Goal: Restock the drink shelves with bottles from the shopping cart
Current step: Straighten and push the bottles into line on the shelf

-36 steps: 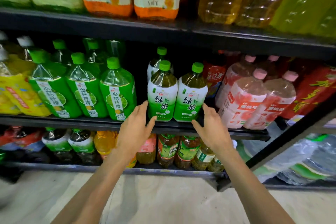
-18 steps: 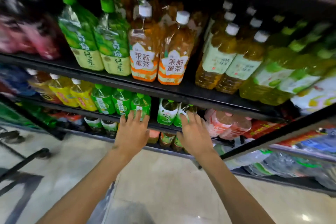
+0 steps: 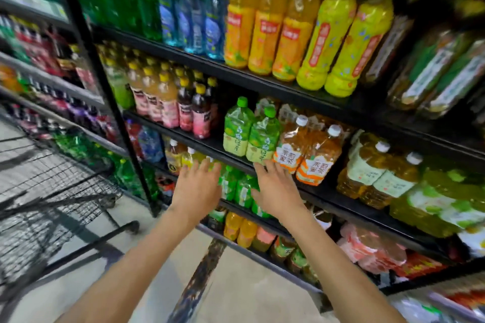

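Black drink shelves [image 3: 309,189] full of bottles rise in front of me. My left hand [image 3: 195,189] and my right hand [image 3: 275,191] are both stretched out with straight spread fingers and hold nothing. They hover in front of green bottles [image 3: 235,187] on a lower shelf. Just above my right hand stand two green-capped tea bottles [image 3: 249,134] and two orange-labelled tea bottles [image 3: 307,155]. The wire shopping cart [image 3: 49,191] is at the left; I cannot see bottles in it through the blur.
Upper shelves carry orange juice bottles [image 3: 262,23], yellow-green bottles [image 3: 343,37] and blue bottles [image 3: 194,13]. A black upright post [image 3: 110,102] divides the shelf units. Pale floor [image 3: 126,278] lies between the cart and shelves. The lowest shelf holds small orange bottles [image 3: 238,228].
My view has risen and swung left, from the low shelf of green tea bottles to the upper shelves and the cart. Both hands have come off the bottles and stay empty.
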